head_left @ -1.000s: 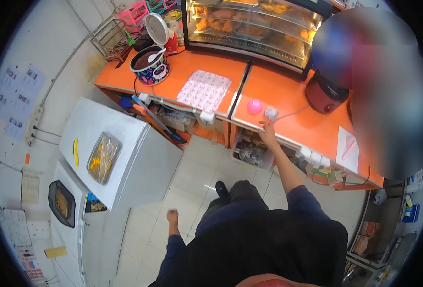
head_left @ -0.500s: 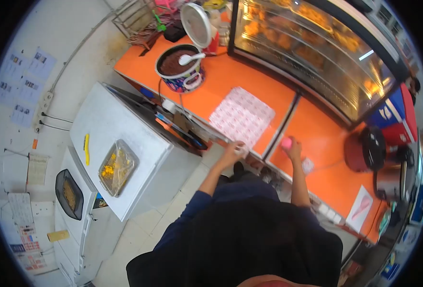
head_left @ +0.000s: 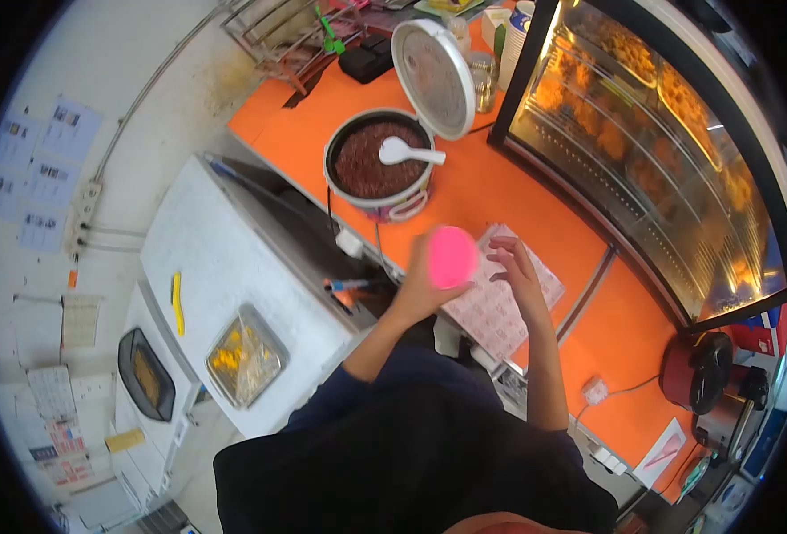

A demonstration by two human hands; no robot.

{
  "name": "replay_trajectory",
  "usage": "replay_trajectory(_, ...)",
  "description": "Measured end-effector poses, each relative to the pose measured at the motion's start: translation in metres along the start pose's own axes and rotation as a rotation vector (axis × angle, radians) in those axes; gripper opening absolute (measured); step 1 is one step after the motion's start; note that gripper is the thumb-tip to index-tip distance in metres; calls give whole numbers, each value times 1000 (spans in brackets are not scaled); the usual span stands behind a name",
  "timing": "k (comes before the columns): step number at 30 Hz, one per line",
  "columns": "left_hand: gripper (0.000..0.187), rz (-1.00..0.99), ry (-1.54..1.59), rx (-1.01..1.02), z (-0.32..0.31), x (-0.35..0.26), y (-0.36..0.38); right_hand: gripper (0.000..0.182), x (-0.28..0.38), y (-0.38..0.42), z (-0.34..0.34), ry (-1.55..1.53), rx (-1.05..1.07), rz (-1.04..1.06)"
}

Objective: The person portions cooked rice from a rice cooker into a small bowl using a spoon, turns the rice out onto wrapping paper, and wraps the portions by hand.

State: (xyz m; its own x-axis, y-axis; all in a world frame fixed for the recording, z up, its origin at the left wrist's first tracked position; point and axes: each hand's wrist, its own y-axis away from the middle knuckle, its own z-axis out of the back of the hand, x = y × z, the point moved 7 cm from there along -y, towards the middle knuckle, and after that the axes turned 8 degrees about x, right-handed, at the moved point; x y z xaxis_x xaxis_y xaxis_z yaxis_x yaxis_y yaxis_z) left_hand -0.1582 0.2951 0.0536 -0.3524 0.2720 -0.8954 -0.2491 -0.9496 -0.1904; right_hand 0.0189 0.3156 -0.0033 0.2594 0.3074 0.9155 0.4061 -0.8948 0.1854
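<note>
My left hand [head_left: 418, 292] is closed round a bright pink cup [head_left: 452, 257], its round face turned up toward me. Close beside it, my right hand [head_left: 520, 278] has its fingers apart and holds nothing, over the printed wrapping paper [head_left: 491, 313] on the orange counter. Beyond my left hand stands a rice cooker [head_left: 330, 169] with its lid [head_left: 429, 76] raised. Dark reddish-brown rice [head_left: 362, 169] fills it, and a white rice paddle [head_left: 407, 152] lies on the rice.
A lit glass display case [head_left: 629, 160] of fried food stands at the back right. On the left, a white freezer top [head_left: 197, 240] bears a tray [head_left: 273, 369] of yellow food and a yellow strip [head_left: 177, 304]. A dark red cooker [head_left: 682, 369] and a corded plug [head_left: 594, 390] are at right.
The pink cup has passed from my right hand to my left. Both hands have moved left and up toward the rice cooker, and the view has shifted. My right hand has opened.
</note>
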Motion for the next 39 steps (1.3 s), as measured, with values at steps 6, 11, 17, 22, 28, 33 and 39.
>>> replay_trajectory(6,100,122,-260,-200,188,68,-26,24,48,-164,-89,1207,-124,625)
replay_trajectory(11,104,199,177,-297,259,108,-34,18,-6,-281,-111,1959,-312,414)
replay_trajectory(17,102,382,326,-271,262,176,7,10,15,-297,-123,1867,-170,191)
replay_trajectory(22,103,368,360,-72,214,190,15,9,54,-336,-176,2014,-39,487)
replay_trajectory(28,100,255,210,296,163,178,-3,12,10,-383,-217,2378,451,621)
replay_trajectory(33,97,236,172,276,152,192,-3,15,-31,-375,-229,2448,657,473)
replay_trajectory(39,96,222,123,261,149,196,-1,13,-32,-316,-206,2378,438,470)
